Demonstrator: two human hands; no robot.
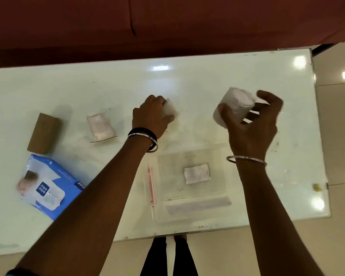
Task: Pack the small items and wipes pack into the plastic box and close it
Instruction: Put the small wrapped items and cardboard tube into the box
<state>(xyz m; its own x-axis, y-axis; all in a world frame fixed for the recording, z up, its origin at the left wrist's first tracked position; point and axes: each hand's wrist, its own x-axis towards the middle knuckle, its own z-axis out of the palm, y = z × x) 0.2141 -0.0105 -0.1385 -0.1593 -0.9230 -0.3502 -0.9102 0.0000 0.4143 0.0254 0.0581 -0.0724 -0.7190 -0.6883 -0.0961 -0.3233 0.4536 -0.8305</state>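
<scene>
The clear plastic box (225,168) lies open on the white table near its front edge, with a small white packet (196,173) inside it. My right hand (253,124) holds a white roll (234,105) in the air beyond the box. My left hand (150,116) is closed on a small white bundle (170,110) that rests on the table. A blue and white wipes pack (46,186) lies at the left front. Beyond it are a brown cardboard box (44,133) and a pinkish item in a clear bag (100,126).
The glossy white table (207,76) ends at the right (319,136) and at the front (187,232). A dark red sofa (167,26) runs along its far side. A small yellow scrap (317,187) sits at the right edge. My legs (167,255) stand below the front edge.
</scene>
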